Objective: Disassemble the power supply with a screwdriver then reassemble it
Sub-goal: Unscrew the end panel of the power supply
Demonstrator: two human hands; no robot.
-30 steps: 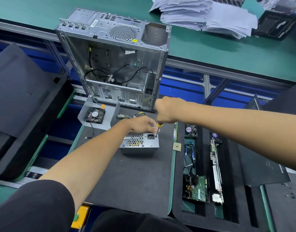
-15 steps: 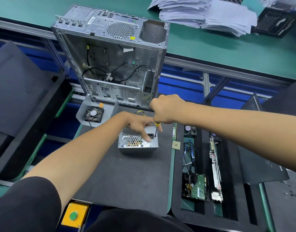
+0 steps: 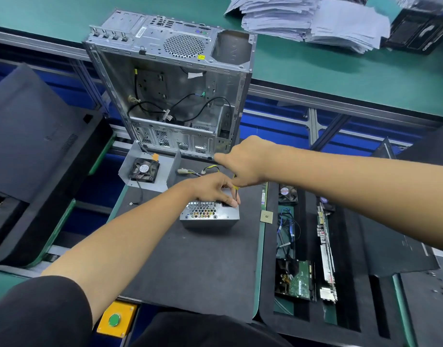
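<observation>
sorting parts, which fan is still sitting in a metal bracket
The left fan, beside the case: it sits in a bent grey metal bracket. The right fan lies loose in the black tray.

1. Power supply (image 3: 209,216): grey metal box with honeycomb vent grille facing the viewer, sitting on the black mat.
2. Screwdriver (image 3: 236,194): yellow-handled, standing nearly upright, its tip meeting the box's upper right corner.
</observation>
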